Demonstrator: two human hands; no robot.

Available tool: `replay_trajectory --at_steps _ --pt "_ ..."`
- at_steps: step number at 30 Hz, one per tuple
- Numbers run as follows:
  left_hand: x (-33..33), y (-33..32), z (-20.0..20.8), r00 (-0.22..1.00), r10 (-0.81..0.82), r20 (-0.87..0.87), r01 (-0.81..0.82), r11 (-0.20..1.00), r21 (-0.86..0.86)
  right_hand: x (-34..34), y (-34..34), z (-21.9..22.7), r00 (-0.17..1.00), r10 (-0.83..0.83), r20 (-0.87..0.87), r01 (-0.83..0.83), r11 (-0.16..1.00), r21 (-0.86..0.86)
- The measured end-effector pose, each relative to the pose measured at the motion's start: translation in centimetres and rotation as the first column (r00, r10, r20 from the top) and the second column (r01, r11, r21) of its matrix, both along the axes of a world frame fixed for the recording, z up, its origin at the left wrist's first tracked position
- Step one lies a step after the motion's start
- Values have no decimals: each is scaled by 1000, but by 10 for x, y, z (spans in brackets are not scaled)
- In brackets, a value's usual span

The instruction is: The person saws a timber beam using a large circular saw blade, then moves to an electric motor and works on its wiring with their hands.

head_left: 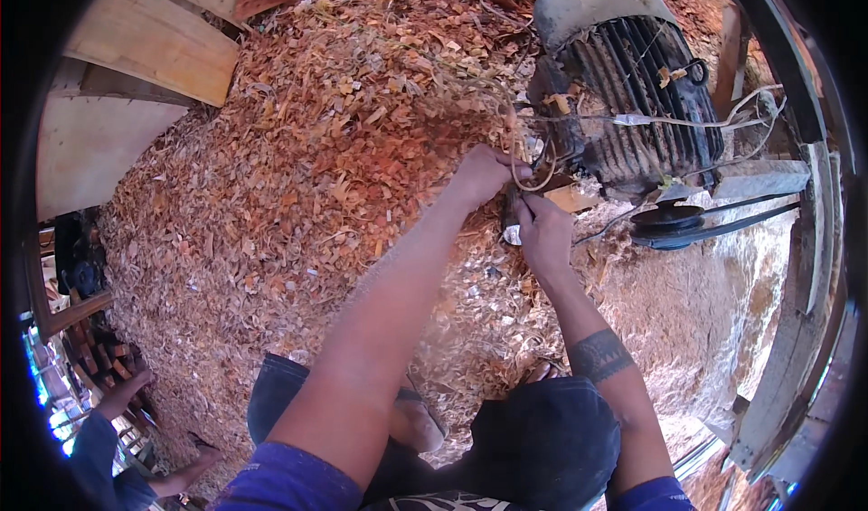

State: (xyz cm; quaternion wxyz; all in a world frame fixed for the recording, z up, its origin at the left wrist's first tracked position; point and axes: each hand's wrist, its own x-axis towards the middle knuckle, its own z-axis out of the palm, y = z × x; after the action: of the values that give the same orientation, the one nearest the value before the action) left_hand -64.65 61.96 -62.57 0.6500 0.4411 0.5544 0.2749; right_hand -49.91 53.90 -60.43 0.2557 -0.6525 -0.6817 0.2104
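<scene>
Both of my arms reach forward to the near left side of a dusty, finned electric motor [633, 95]. My left hand [481, 175] has its fingers closed at a thin pale cable [541, 187], which loops down beside the motor. Just below and to the right, my right hand [545, 232] is closed close against the left fingertips. What its fingers hold is hidden; something small and dark shows between the hands. By the right fingers lies a small whitish piece [513, 235].
Wood shavings [298, 167] cover the ground. A black pulley [667, 220] with a drive belt [741, 224] sits right of my hands, beside a wooden frame [796, 348]. Another cable [624, 119] crosses the motor. Planks [154, 41] lie far left; another person [108, 448] is at lower left.
</scene>
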Motion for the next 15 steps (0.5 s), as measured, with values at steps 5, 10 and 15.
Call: replay_trajectory --at_steps 5,10,15 --pt "-10 2 -11 993 65 95 -60 997 -55 -11 -14 -1 998 65 17 -64 995 -71" --pt "-14 3 -8 1000 24 20 -24 1000 18 -9 -10 6 1000 7 -2 -7 1000 21" --pt "-6 0 -4 999 27 36 -27 1000 10 -4 -2 1 1000 3 -20 -2 1000 31"
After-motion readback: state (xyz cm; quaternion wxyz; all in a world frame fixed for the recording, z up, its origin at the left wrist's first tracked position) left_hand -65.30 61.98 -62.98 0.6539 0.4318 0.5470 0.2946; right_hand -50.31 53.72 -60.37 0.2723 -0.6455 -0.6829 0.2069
